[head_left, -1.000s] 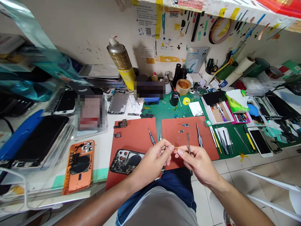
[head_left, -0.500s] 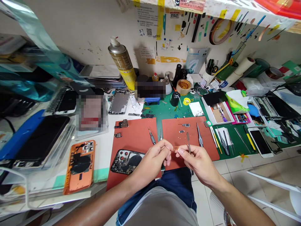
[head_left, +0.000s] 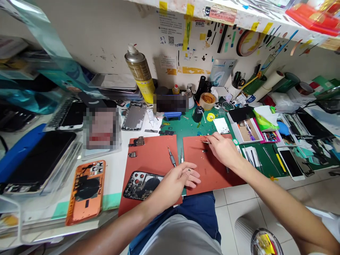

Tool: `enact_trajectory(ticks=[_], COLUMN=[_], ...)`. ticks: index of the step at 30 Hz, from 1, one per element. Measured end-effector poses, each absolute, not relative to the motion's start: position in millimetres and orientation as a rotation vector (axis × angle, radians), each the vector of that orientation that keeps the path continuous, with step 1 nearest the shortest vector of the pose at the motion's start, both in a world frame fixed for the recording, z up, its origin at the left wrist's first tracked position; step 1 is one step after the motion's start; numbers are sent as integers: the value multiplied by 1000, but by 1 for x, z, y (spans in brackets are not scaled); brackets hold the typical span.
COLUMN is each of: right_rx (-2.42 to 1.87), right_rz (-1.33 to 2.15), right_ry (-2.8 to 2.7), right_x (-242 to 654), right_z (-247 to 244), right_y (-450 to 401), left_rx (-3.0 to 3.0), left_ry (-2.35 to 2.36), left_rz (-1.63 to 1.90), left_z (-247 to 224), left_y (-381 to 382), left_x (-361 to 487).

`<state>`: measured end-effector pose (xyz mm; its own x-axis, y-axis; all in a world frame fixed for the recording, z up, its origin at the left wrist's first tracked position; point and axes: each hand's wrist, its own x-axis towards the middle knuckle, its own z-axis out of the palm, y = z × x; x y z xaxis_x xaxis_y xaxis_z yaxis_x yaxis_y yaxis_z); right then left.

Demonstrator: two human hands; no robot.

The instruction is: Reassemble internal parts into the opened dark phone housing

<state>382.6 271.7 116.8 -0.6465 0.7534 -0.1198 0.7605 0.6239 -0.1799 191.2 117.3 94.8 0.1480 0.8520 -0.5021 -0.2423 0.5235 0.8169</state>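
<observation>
My right hand (head_left: 223, 149) grips thin metal tweezers (head_left: 204, 141) by their shank, with the tips low over the right red silicone mat (head_left: 209, 177). A tiny metal part (head_left: 205, 142) lies at the tips, and another (head_left: 204, 151) sits just below. My left hand (head_left: 175, 184) rests palm down across the gap between the mats, fingers loose and holding nothing I can see. Just above it stand two precision screwdrivers (head_left: 172, 157). A disassembled phone's back housing with its board (head_left: 141, 185) lies on the left red mat (head_left: 151, 152) below my left wrist.
An orange phone back (head_left: 86, 191) and a black-screened phone (head_left: 39, 163) lie to the left. A green mat (head_left: 186, 131) holds small parts behind the red mats. Further tools fill the right side, and a tall spray can (head_left: 139, 72) stands at the back.
My hands have separated. The right hand moved forward over the right mat with the tweezers, and the small gold piece held between my hands is no longer visible. The view also shifted slightly.
</observation>
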Motion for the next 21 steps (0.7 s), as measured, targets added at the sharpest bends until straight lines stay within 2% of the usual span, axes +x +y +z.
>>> enact_trajectory(ticks=[5,12,16,21], right_rx=[1033,1003,1199,1153], right_rz=[-77,-152,-345,-959], right_ry=[2746,2763,2811,2831], right_x=[358,345,356,368], right_z=[104,99,113,132], right_y=[312,328,310,261], left_rx=[551,428,371,366], left_ry=[1120,1133,1125,1089], left_rz=[895,931,935,922], left_z=[95,97,102,107], left_y=[121,129,130,130], left_x=[181,169,168,174])
